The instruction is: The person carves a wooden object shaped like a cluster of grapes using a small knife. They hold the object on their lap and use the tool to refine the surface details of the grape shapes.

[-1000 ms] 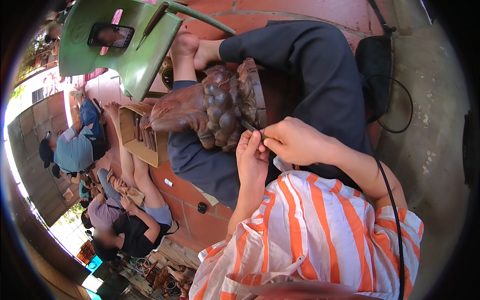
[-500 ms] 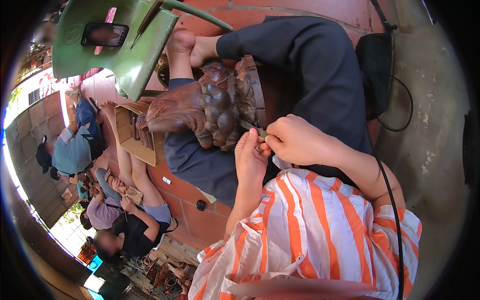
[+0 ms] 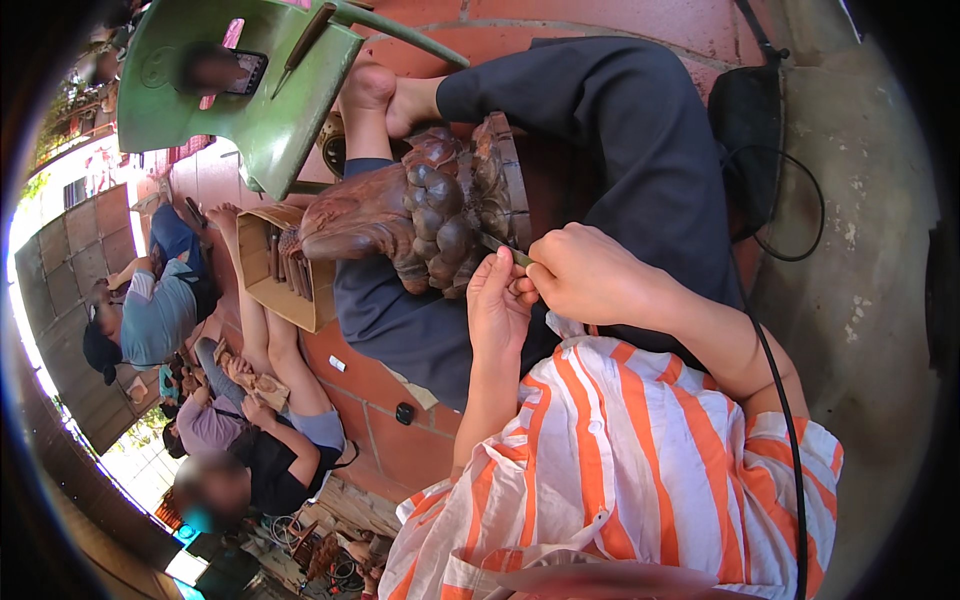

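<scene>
A dark brown wood carving with rounded lobes and a flat-edged base lies across my lap, between my trousered legs. My right hand is closed around the handle of a slim carving tool, whose thin dark blade meets the carving near the base. Close against it, my left hand pinches the same tool between thumb and fingers. Most of the handle is hidden inside my right hand, and the exact shape of the blade's tip cannot be made out.
A green plastic chair at the upper left bears a phone and a pointed tool. Left of my leg stands a cardboard box of tools. A black cable crosses my right arm. Several people sit at the left.
The view has shifted slightly, so the chair and box sit a little farther right. My hands keep their grip on the tool, with its blade still against the carving.
</scene>
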### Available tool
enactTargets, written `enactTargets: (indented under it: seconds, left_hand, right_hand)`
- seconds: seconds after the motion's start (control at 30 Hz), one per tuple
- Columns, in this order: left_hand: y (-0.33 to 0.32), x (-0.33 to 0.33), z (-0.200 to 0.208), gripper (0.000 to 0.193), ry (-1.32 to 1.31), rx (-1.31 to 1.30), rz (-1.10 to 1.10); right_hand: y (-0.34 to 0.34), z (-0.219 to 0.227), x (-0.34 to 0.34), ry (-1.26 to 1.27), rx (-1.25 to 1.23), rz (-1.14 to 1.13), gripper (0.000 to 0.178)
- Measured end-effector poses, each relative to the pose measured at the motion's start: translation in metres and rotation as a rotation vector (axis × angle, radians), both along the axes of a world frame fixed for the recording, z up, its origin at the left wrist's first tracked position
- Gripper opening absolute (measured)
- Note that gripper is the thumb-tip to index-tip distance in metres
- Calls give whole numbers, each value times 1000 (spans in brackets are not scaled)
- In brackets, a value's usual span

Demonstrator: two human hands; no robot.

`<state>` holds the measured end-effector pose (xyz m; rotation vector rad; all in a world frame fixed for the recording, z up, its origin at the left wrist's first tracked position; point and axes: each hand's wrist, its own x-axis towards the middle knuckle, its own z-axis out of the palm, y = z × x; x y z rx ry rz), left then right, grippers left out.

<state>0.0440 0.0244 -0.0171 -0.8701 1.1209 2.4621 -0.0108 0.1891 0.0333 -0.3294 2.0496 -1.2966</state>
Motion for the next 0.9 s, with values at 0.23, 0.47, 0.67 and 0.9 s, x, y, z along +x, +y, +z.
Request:
enactTargets:
  seconds: [0.23,0.47,0.67,0.9]
  left_hand:
    - [5,22,24,15,106,-46,15]
    - [7,7,4,19,-30,-86,-18]
    - [2,8,4,18,40,-94,20]
    - [8,13,10,17,-3,-28,-31]
  right_hand:
    - [20,11,11,17,-208,35,22]
    - [6,-4,12,83,-37,-96,22]
    - [6,3,9,28,-81,27,20]
    - [15,1,17,69,-89,-49,23]
